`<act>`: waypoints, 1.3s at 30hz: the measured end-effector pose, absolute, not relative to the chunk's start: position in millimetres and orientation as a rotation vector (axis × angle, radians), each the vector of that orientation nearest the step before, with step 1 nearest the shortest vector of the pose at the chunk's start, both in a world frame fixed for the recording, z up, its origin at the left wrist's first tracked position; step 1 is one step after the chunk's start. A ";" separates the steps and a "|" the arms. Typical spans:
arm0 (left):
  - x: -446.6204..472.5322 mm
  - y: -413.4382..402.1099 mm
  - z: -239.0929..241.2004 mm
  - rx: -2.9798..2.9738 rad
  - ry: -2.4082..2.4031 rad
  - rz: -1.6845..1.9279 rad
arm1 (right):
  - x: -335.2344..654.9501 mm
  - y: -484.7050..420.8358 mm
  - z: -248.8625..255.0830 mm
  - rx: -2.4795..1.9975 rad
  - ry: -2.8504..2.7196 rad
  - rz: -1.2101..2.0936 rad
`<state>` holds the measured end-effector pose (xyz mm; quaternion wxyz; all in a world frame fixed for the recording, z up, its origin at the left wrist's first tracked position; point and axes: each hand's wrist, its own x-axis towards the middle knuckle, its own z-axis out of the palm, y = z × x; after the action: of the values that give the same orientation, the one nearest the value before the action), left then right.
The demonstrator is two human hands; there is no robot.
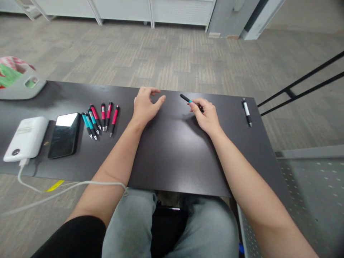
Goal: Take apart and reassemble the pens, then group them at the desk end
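My right hand point(203, 114) pinches a dark pen or marker point(185, 98) with a teal band, holding it over the dark table; its black end points up and left, and my fingers hide part of the rest. To its left, my left hand point(147, 103) hovers near the table's far edge with thumb and fingers apart, holding nothing. Several teal pens point(90, 123) and several pink-red pens point(108, 116) with black grips lie grouped left of my left forearm. A white pen point(247, 112) with a black grip lies alone near the table's right end.
A black phone point(63, 135) and a white power bank point(27, 139) lie at the left. The power bank's white cable point(80, 183) runs across my left forearm. A white basket point(34, 84) with cloth-like items stands far left. The dark table point(172, 154) ends just before my knees.
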<state>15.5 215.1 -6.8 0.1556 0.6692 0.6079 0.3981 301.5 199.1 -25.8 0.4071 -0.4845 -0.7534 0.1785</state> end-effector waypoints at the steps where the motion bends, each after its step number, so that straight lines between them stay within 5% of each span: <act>1: 11.0 216.7 -9.5 1.901 1.796 1.086 | 301.6 199.4 -26.1 -1.220 -1.894 0.456; 15: 38.2 223.5 -18.5 1.514 1.045 1.319 | 300.9 201.5 -29.5 -1.170 -1.860 0.531; 39: 38.8 219.7 -21.4 1.530 0.957 1.258 | 297.0 193.8 -21.8 -1.185 -1.832 0.675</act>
<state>38.8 219.7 -21.4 0.4534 0.6199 0.3876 0.5098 297.0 193.8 -21.8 0.4159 -0.4717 -0.7296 0.2688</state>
